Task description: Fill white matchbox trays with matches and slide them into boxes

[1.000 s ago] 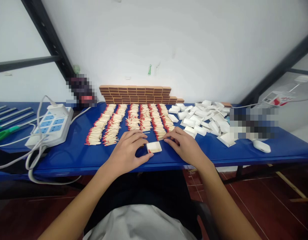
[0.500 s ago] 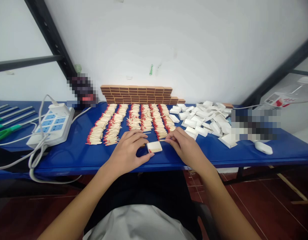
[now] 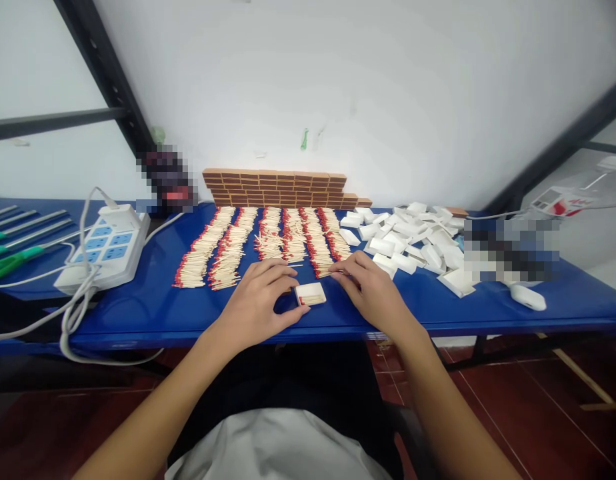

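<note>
My left hand [image 3: 261, 297] curls around the left end of a small white matchbox tray [image 3: 315, 289], its thumb at the near corner and the fingers behind. Several red-tipped matches lie inside the tray, along its near side. A bit of brown card shows between the hand and the tray. My right hand [image 3: 365, 283] is closed in a pinch at the near end of a row of matches [image 3: 318, 243], with a match at its fingertips. More rows of matches [image 3: 231, 247] stretch away to the left.
Behind the rows, brown matchboxes [image 3: 278, 189] are stacked against the wall. A heap of white trays [image 3: 413, 233] lies to the right, near a white earphone case [image 3: 528, 297]. At left are a power strip [image 3: 108, 250] with cables and green-handled tools [image 3: 18, 260].
My right hand has shifted slightly, its fingertips now closer to the near end of the match row. My left hand stays at the tray, whose inside shows more now.
</note>
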`<state>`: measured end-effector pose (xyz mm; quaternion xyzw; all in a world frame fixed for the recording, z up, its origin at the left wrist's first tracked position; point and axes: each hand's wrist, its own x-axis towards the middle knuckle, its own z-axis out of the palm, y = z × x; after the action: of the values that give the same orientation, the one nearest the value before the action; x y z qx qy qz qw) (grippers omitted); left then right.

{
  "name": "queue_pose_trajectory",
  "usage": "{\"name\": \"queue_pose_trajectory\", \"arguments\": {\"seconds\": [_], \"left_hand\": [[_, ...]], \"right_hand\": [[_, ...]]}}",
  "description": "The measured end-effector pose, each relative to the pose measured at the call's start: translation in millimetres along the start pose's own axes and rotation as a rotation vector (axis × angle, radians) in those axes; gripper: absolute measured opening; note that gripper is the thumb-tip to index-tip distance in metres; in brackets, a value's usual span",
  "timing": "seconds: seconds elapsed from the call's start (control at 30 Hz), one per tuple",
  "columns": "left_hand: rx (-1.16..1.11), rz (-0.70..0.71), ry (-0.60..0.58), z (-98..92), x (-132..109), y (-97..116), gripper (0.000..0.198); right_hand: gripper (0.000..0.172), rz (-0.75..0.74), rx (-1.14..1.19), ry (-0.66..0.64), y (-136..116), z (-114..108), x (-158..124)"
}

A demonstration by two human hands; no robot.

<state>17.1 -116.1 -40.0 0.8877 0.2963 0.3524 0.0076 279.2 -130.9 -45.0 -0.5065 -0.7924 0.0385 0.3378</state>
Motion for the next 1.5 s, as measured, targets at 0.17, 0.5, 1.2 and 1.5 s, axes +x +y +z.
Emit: {"name": "queue_pose_trajectory", "arguments": {"seconds": [0.17,0.5,1.2,1.5], "left_hand": [[-0.004,0.011,0.015,0.2,0.1,-0.5,0.02],[0.004,0.024,0.025,1.2,-0.2,-1.2,0.02],[-0.007,0.014,0.017,1.3,-0.1,-0.8,0.021],[-0.004,0.014,0.015,0.4,-0.7,-0.6,0.022]], "right_hand": [[0.027,0.01,-0.016,-0.04,7.1,-0.5,-0.2],[0.016,0.051,0.003,-0.094,12.3,-5.0,-2.4],[0.011,-0.062,-0.04,-0.088,-31.8,-3.7,-6.1],[0.02,0.029,-0.003,-0.035,6.2,-3.9,-1.3]]}}
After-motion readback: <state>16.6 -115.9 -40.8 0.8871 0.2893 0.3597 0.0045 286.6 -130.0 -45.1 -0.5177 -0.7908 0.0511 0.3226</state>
